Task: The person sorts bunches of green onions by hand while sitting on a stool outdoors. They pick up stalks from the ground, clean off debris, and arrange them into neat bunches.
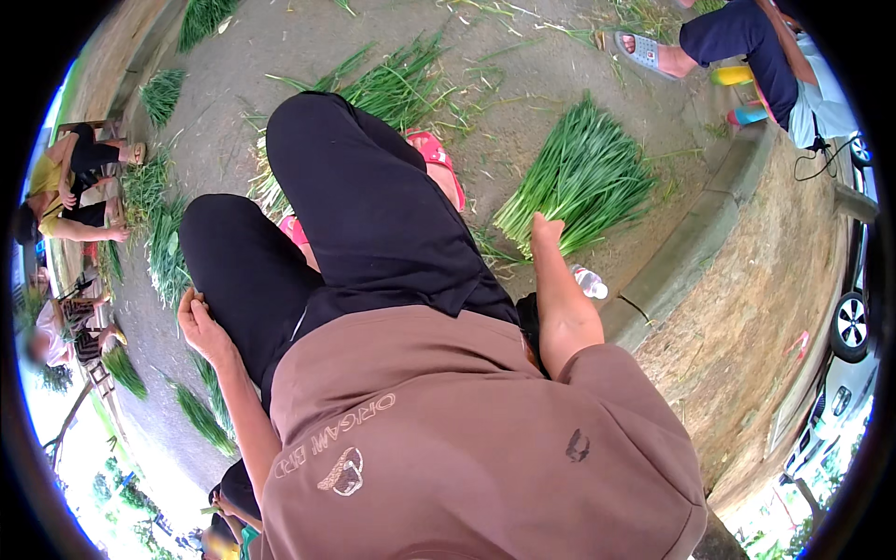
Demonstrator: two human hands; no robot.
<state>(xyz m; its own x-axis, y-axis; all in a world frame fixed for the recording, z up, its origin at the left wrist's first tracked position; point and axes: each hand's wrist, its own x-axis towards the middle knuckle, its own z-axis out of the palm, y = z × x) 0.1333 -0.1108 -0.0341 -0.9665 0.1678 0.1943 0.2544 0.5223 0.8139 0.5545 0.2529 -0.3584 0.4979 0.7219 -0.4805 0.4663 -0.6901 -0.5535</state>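
To the right of my legs lies a thick fan of green chives, its pale stem ends towards me. My right hand is at those stem ends; its fingers are mostly hidden, so I cannot tell whether they grip any. Beside my left thigh hangs my left hand, fingers loosely bent, with nothing visible in it. A loose heap of similar leafy greens lies just beyond that hand. Past my knees, more long green stalks are spread on the ground, with pale ends showing by my left leg.
A clear plastic bottle lies near my right forearm, beside the concrete kerb. Other people sit at the left and upper right. More bunches lie at lower left. Loose stalks litter the pavement.
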